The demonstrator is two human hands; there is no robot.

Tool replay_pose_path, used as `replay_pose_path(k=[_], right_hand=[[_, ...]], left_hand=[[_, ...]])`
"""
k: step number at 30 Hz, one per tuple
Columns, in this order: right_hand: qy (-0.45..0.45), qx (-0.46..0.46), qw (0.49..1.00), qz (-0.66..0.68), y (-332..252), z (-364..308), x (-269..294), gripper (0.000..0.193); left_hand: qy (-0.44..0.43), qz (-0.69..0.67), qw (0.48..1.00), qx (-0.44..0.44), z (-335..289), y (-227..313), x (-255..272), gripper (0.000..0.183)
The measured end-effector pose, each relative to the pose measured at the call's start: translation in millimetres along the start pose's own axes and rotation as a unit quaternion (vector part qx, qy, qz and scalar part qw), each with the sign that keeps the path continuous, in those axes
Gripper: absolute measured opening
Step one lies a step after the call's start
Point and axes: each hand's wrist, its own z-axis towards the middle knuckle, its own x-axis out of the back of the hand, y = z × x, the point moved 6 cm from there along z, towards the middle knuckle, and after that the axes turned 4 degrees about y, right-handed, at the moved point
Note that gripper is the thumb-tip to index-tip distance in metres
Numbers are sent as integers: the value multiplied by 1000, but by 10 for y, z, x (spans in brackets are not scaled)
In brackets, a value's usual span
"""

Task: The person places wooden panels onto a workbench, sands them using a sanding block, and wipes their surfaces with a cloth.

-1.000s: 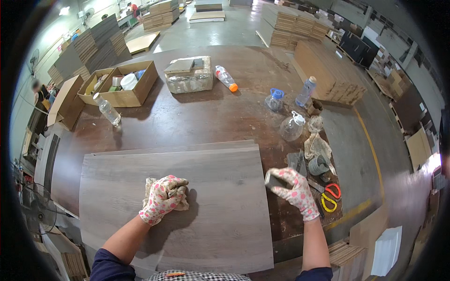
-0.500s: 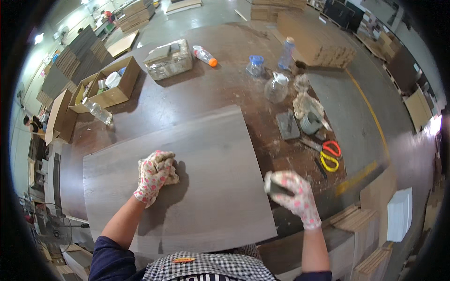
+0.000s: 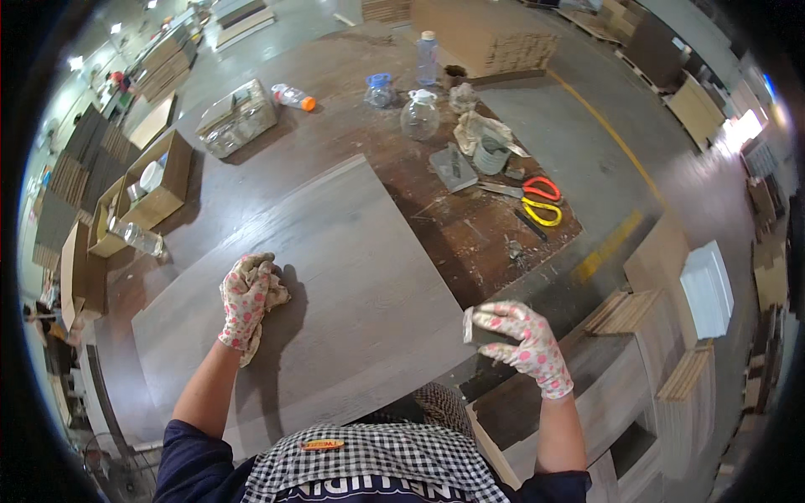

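Grey board (image 3: 360, 277) lay at the desk's (image 3: 331, 92) six o'clock, likely stiff, best held by its edges. Left hand (image 3: 242, 306) squeezed a rag (image 3: 277, 293) at its nine o'clock; right hand (image 3: 521, 345) pinched a block (image 3: 469, 326) near three.

crumpled beige cloth (image 3: 276, 293) on grey wood-grain board (image 3: 352, 281)

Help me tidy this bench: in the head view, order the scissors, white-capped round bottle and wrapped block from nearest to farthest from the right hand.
1. Scissors: nearest, ahead of the right hand.
2. White-capped round bottle: farther ahead, left of the scissors.
3. Wrapped block: farthest, well over to the left.
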Motion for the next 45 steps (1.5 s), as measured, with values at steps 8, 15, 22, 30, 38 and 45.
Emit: replay_pose_path(k=[8,15,22,30,38,45], right_hand=[[193,-75,978,-37,-239,-534,-52,48],[368,-135,920,-29,-238,-807,-346,45],[340,-21,931,-133,-1410,-560,-1070,47],[192,106,973,68,-2838,-140,-2339,40],[-5,193,961,197,-3043,578,-2614,49],[-28,161,952,259,-3292,528,-2878,47]], left_hand=[[-31,56,998,-9,-40,166,-40,20],[-149,-205,960,120,-210,137,-34,39],[-225,-386,874,192,-1031,-5,947,44],[-112,-149,982,-9,-1817,-120,2503,25],[61,-314,944,76,-2138,-101,2762,26],[213,-241,941,103,-2666,-722,3521,23]])
